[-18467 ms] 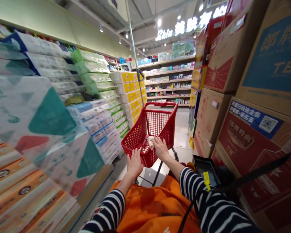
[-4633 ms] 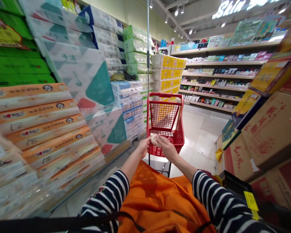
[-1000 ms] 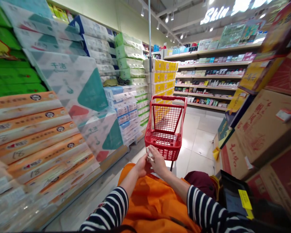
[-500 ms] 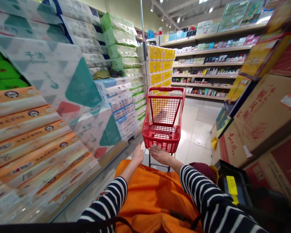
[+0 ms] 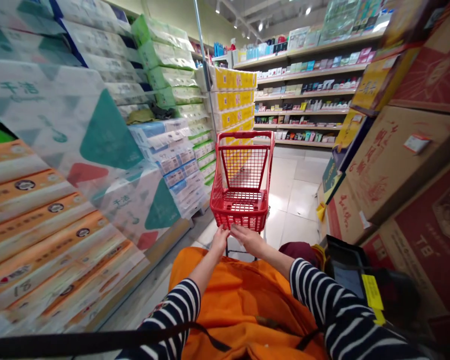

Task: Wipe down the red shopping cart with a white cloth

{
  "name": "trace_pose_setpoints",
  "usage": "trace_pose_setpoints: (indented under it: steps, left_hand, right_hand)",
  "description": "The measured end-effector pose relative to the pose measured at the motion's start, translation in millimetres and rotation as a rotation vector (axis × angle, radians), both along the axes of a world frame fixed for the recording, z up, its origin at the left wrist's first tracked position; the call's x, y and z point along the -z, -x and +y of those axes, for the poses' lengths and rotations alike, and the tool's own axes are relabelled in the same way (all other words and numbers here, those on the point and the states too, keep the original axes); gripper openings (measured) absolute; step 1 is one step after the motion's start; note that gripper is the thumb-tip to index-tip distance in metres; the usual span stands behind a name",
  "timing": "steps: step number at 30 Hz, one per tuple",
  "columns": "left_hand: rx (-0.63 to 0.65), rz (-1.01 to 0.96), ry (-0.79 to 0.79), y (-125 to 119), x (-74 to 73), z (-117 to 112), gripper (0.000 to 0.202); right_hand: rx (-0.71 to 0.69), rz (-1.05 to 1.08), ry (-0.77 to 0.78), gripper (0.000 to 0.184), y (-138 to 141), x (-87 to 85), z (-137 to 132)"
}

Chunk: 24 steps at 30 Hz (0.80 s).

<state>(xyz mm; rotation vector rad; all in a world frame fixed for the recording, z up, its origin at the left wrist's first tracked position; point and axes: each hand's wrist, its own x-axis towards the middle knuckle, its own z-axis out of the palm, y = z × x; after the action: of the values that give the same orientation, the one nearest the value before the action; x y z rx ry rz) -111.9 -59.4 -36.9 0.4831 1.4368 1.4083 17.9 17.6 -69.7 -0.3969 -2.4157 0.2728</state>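
Close to the near end of the red shopping cart (image 5: pixel 243 206), my two hands come together at the fingertips. My left hand (image 5: pixel 220 240) is seen edge-on with its fingers stretched forward, partly hidden. Palm down, my right hand (image 5: pixel 249 241) has its fingers reaching left toward it. Nothing shows in either hand. The cart's basket holds nothing that I can see, and its red handle (image 5: pixel 244 134) is at the far end. Whether my fingertips touch the basket's near wall, I cannot tell.
Stacked tissue packs (image 5: pixel 33 210) and large white-and-teal packs (image 5: pixel 71 125) line the left. Cardboard cartons (image 5: pixel 393 155) rise on the right, with a black case (image 5: pixel 345 265) below. Filled shelves (image 5: pixel 303 95) stand behind the cart. An orange garment (image 5: pixel 243 305) covers my lap.
My left hand has moved toward my right one, closing the gap between them. The view has shifted, so the cart and shelves sit farther left.
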Motion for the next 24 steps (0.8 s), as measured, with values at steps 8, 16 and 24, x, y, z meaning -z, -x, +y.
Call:
trace_pose_setpoints:
  steps: [8, 16, 24]
  left_hand:
    - [0.175, -0.362, 0.114, -25, -17.0, 5, 0.032]
    - [0.187, 0.02, 0.111, -35, -11.5, 6, 0.033]
    - [0.167, 0.684, 0.06, -11, -7.6, 3, 0.055]
  right_hand:
    - [0.273, 0.254, 0.207, 0.033, -12, -18.6, -20]
    - [-0.074, -0.018, -0.28, 0.038, -42, -9.3, -13]
    - [-0.068, -0.133, -0.572, 0.031, -42, -32.5, 36]
